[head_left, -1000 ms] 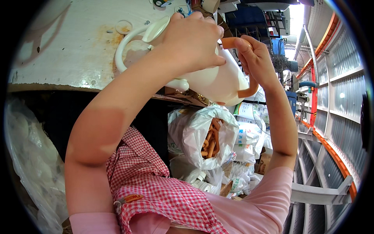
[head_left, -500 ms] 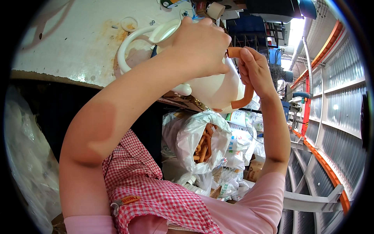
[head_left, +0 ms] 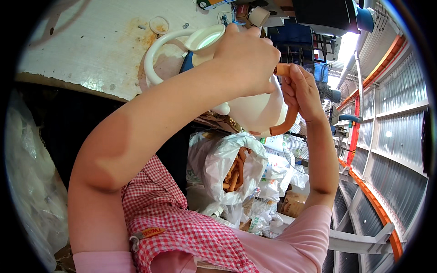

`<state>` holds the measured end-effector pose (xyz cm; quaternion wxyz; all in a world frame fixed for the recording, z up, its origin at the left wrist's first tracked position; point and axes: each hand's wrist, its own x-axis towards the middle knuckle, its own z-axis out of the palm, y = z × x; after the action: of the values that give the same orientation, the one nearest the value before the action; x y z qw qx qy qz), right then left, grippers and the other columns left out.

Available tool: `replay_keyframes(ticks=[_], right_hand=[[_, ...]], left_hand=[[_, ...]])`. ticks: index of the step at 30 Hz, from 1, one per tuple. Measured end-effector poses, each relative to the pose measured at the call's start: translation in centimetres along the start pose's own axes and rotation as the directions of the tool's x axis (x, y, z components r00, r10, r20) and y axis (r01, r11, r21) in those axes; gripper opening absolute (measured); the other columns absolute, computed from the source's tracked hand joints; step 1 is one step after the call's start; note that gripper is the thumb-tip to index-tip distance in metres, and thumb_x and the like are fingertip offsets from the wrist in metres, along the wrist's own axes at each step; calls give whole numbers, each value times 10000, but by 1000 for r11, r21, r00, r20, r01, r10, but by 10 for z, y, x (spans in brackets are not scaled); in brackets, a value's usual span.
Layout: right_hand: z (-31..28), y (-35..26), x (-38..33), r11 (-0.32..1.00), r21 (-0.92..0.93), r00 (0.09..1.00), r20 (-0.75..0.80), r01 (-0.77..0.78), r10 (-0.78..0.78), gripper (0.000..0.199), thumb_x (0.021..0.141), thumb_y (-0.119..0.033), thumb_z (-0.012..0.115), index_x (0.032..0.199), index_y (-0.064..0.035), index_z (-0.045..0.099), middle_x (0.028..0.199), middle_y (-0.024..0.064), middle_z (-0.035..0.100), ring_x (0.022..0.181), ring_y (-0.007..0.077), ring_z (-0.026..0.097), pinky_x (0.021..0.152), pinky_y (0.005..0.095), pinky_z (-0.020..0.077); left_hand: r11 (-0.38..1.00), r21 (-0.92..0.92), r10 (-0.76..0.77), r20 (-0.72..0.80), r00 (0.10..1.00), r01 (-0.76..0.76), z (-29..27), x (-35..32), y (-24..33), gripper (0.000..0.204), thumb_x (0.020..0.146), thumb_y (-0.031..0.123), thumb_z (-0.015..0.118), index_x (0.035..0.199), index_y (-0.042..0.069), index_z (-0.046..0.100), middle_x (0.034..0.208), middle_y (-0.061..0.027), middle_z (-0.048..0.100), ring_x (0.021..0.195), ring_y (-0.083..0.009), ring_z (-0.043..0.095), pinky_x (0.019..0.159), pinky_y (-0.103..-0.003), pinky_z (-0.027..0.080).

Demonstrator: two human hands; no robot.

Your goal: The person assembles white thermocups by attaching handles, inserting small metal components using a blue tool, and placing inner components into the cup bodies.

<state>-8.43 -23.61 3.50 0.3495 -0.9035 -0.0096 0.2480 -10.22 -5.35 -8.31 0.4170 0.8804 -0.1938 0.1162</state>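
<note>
My left hand (head_left: 248, 61) is curled over the upper part of a rounded white vessel (head_left: 255, 111); its fingertips are hidden, so what they close on does not show. My right hand (head_left: 302, 91) grips a curved orange-brown handle (head_left: 287, 123) at the vessel's right side. The handle's lower end meets the vessel's body, and its upper end lies close to my left hand's fingers. Left of my left hand, the vessel's wide round rim (head_left: 193, 43) shows. A curved white tube (head_left: 149, 63) loops out beside it, and a white knob (head_left: 222, 108) sits below my left wrist.
A stained white worktable (head_left: 100, 50) carries a small ring (head_left: 159, 25) and a roll of tape (head_left: 258, 16). Below stands a white plastic bag (head_left: 214, 168) of curved brown handles (head_left: 234, 175). Near it are a cardboard box (head_left: 293, 203) and a fan cage (head_left: 293, 148). Clear plastic sheeting (head_left: 32, 191) hangs at left.
The vessel, handle and both hands appear slightly farther right and lower, as does the table behind them. My right hand keeps its hold on the handle.
</note>
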Motion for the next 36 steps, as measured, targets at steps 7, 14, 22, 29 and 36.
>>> replay_keyframes(ticks=[7,14,22,29,36], right_hand=[[2,-12,-6,918,-375,983,-70,130,-167,355,1039,-366,576,924,-32,610,619,-10,492,508,49,450,471,236,395],[6,-23,-6,569,-799,917,-55,196,-395,311,924,-340,719,970,-41,646,748,164,652,644,341,609,619,387,493],[2,-22,-5,584,-768,919,12,262,-395,345,918,-396,712,963,-58,664,753,149,672,683,370,636,623,403,507],[1,-27,1,515,-811,911,54,280,-409,361,914,-403,715,938,-47,657,778,111,708,662,356,627,619,390,512],[7,-30,-2,600,-756,930,31,261,-365,348,915,-384,718,927,-43,653,837,93,742,664,330,645,636,373,524]], left_hand=[[1000,4,28,-22,999,-28,3,-1,-1,540,740,468,780,1173,153,716,1139,-1,692,1201,-176,571,981,-445,433],[999,-31,41,-67,997,-43,-1,1,-2,540,746,453,783,1182,147,699,1214,-7,670,1234,-190,547,1020,-430,392],[994,-45,89,-140,986,-96,8,1,-5,535,716,427,818,1147,133,702,1215,-13,670,1216,-191,559,1010,-421,406],[986,-92,123,-180,976,-141,9,4,-12,501,706,396,835,1108,124,709,1197,-19,680,1190,-199,577,991,-415,424],[982,-103,139,-192,972,-161,13,2,-11,498,692,381,846,1086,111,704,1175,-27,685,1174,-210,588,969,-418,437]])
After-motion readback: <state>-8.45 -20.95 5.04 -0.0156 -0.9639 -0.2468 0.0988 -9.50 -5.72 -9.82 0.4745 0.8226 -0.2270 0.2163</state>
